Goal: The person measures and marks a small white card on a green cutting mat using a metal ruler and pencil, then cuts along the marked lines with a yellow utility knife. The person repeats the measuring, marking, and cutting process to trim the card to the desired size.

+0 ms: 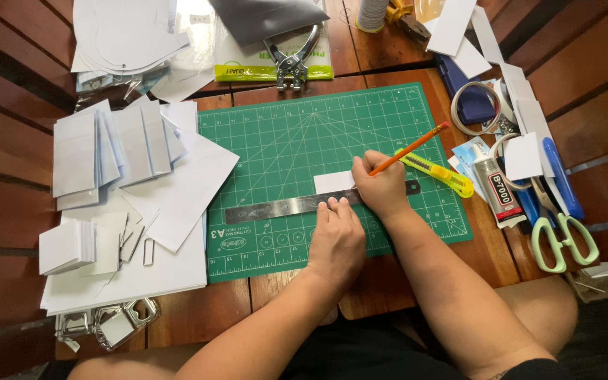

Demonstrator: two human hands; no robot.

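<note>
I see left hand (336, 236) pressed flat on steel ruler (297, 205), pinning it to green mat (283, 141); right hand (381, 184) pinches orange pencil (409, 149) against white card (333, 181).

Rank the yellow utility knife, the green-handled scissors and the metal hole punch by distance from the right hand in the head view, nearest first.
From the right hand:
1. Yellow utility knife, just beside it, to the right.
2. Metal hole punch, top of the table, above the mat.
3. Green-handled scissors, far right edge.

The right hand (383, 184) covers the pencil (411, 149) tip and the right end of the white card (333, 181). The left hand (336, 236) hides part of the steel ruler (276, 207). The top edge crops the paper stack (124, 32).
</note>
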